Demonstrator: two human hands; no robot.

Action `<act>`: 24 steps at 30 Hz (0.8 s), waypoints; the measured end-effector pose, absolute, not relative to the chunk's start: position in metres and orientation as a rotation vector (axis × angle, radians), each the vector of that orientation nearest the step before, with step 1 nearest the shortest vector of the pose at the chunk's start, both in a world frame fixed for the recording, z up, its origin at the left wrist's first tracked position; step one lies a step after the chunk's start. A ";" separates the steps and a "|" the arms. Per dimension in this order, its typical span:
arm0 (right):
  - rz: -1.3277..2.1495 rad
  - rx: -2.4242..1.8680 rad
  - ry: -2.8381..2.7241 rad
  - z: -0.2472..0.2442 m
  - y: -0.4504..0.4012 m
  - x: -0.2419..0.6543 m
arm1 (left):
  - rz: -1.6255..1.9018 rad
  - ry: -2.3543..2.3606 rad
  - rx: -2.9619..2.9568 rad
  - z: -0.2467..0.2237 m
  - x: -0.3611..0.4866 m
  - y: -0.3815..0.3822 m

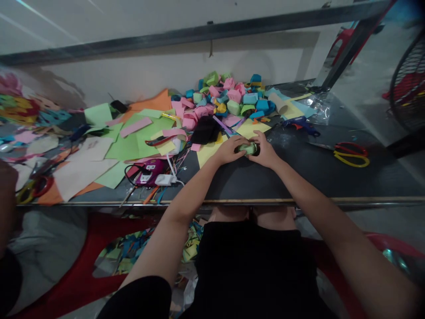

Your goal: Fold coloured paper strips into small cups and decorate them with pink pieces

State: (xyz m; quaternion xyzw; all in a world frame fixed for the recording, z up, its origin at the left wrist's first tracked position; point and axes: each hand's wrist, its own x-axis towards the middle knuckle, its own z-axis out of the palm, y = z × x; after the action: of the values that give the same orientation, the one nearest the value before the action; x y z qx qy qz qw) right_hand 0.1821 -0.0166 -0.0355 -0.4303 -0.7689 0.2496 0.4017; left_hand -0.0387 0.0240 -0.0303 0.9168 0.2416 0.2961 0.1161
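Between my two hands is a small light-green folded paper piece (248, 149), held just above or on the dark table top. My left hand (229, 150) curls its fingers and thumb around the piece's left side. On the opposite side my right hand (265, 151) grips it with thumb and fingers. Its exact shape is partly hidden by the fingers. Yellow paper (254, 128) lies just behind my hands. A heap of folded paper pieces (234, 96) in pink, green, blue and yellow rises farther back against the wall.
Red-and-yellow scissors (352, 154) lie at the right, with a blue tool (303, 125) behind them. Left are green paper sheets (133, 137), a purple power strip (151, 173) and a white charger (165, 179). A black phone-like object (205, 130) sits nearby. A person's arm (6, 204) shows far left.
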 end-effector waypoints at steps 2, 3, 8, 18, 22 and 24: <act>0.620 -1.094 -1.956 -0.037 -0.015 0.183 | 0.851 0.726 2.727 -0.028 -0.038 0.023; 0.602 -1.099 -1.968 -0.037 -0.015 0.183 | 0.837 0.740 2.761 -0.027 -0.038 0.022; 0.506 -1.123 -2.002 -0.037 -0.014 0.183 | 0.715 0.807 2.904 -0.021 -0.033 0.015; 0.455 -1.176 -1.995 -0.037 -0.013 0.184 | 0.682 0.878 2.931 -0.018 -0.025 0.008; 0.455 -1.162 -2.012 -0.038 -0.012 0.185 | 0.569 0.829 2.939 -0.015 -0.028 0.006; 0.450 -1.160 -2.015 -0.038 -0.012 0.184 | 0.558 0.776 2.915 -0.018 -0.031 0.009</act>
State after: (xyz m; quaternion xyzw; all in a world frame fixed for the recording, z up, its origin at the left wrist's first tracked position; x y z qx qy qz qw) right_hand 0.1844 -0.0122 -0.0381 -0.4536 -0.7880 0.1758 0.3774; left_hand -0.0311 0.0088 -0.0178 0.9496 0.2527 0.1817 0.0369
